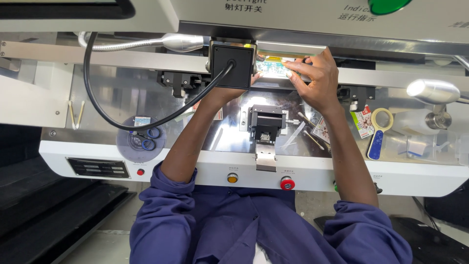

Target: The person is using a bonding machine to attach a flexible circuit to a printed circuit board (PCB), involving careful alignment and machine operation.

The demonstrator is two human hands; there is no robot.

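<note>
Both arms reach up over a white machine bench [312,172]. Right hand [315,78] has its fingers curled on a small green circuit board [271,65] in a lit slot beneath a metal bar. Left hand [229,90] is mostly hidden behind a black square box [231,65] with a black cable [105,110]. Its grip cannot be seen. Below sit a black clamp fixture [266,123], a red push button [287,184], and a blue-handled magnifier [378,132].

A black rectangular label plate [99,167] sits at lower left on the machine's white front panel. Small red-and-white printed packets [362,122] lie right of centre on the surface. Dark printed sign lettering [243,7] runs along the top housing.
</note>
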